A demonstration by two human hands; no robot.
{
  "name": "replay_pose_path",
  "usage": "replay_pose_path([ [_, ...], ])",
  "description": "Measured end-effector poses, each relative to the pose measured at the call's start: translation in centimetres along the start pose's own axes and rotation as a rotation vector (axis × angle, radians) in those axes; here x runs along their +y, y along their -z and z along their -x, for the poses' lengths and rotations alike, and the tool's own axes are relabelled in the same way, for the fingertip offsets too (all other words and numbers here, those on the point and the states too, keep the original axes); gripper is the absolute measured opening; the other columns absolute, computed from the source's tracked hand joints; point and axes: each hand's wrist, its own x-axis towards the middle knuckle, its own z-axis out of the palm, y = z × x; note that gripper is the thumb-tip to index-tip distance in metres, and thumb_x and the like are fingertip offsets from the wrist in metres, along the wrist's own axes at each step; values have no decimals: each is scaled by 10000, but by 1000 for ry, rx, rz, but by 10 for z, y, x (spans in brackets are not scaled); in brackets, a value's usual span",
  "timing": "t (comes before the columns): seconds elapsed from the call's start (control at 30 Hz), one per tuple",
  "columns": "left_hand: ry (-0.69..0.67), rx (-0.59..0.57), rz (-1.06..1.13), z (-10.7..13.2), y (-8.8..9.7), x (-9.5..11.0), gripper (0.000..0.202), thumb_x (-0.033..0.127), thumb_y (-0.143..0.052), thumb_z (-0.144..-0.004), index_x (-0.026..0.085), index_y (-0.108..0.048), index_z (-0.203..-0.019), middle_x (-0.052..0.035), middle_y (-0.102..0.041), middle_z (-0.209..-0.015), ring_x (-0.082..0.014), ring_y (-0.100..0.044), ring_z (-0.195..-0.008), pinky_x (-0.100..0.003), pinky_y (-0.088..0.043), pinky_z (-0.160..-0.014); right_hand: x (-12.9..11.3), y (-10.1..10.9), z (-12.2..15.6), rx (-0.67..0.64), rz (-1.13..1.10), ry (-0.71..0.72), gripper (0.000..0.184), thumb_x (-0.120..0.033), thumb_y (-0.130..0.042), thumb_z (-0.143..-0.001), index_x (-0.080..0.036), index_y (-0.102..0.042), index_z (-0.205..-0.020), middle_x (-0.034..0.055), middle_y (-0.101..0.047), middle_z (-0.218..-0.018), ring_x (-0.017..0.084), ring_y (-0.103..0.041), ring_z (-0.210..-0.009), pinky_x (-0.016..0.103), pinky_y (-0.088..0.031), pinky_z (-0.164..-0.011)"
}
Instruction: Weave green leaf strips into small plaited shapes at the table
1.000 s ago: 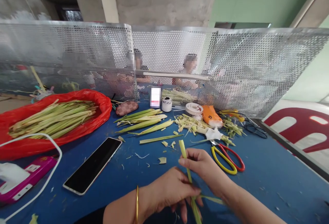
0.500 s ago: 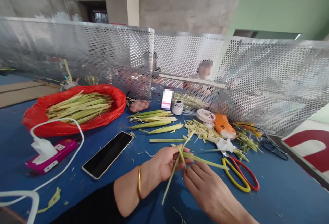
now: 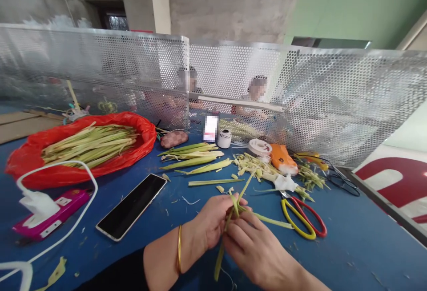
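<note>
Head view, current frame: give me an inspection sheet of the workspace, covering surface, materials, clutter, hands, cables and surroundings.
Surface: blue tabletop with scattered pale plant scraps.
Materials: pale-green flat leaf strips, crossed and held; more green strips in an open red plastic bag.
Clutter: black-screened rectangular phone; scissors with one yellow and one red handle; round white roll.
Hands: left hand and right hand, fingers closed on the crossed strips.
Cables: white cable looping beside a magenta plastic power strip.
Surroundings: perforated grey metal screen; two people partly visible beyond.
</note>
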Motion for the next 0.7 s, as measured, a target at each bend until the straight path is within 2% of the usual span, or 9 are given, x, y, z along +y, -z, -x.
replay_pose_path([
  [0.17,-16,-12,-74,2,-1,-2,310,406,-701,-731,106,-661,-798,-67,-671,-744,-147,-605,-662,-249,-457,-655,-1,-1,1,-31,91,37,218,-99,-416,-908,-131,-632,-914,74,-610,-811,221,-570,-776,437,-417,-889],
  [0.23,-21,-38,-83,3,-1,-2,277,387,-701,-732,116,-655,-763,-45,-655,-693,-130,-584,-626,-230,-442,-616,-2,2,0,12,53,38,235,-94,-400,-912,-139,-631,-899,63,-610,-775,208,-560,-747,433,-416,-883],
  [0.3,-59,-67,-109,4,-1,-2,250,367,-678,-761,123,-645,-723,-19,-630,-639,-101,-551,-574,-202,-417,-561,0,6,0,113,-66,-59,252,-85,-378,-914,-152,-620,-908,53,-620,-766,194,-560,-742,428,-416,-879],
  [0.37,-92,-72,-147,5,-2,-1,264,374,-646,-797,122,-638,-717,-13,-627,-624,-87,-549,-550,-190,-423,-547,7,9,2,254,-244,-313,234,-100,-381,-914,-179,-600,-896,47,-635,-785,182,-565,-749,405,-429,-839],
  [0.47,-112,-26,-213,6,-3,1,292,392,-593,-841,109,-651,-796,-65,-690,-722,-116,-630,-611,-214,-485,-603,23,12,4,409,-612,-889,137,-235,-490,-890,-196,-577,-792,46,-634,-772,179,-580,-729,338,-454,-707],
  [0.57,-166,59,-282,5,-4,3,302,382,-565,-862,100,-666,-898,-102,-718,-779,-137,-669,-639,-215,-504,-594,38,10,4,365,-1112,-1315,195,-341,-641,-754,-172,-572,-689,13,-595,-635,151,-572,-598,290,-458,-608],
  [0.63,-191,78,-316,5,-4,3,311,381,-569,-859,99,-672,-943,-101,-719,-748,-134,-668,-608,-204,-500,-563,43,7,5,297,-1364,-1472,227,-345,-700,-662,-156,-575,-638,-15,-556,-538,110,-519,-485,255,-428,-531],
  [0.7,-203,50,-328,5,-3,3,320,381,-585,-848,97,-677,-963,-100,-717,-724,-133,-663,-585,-196,-497,-541,46,3,5,222,-1557,-1557,247,-340,-733,-603,-143,-586,-619,-16,-551,-503,96,-502,-435,235,-393,-471],
])
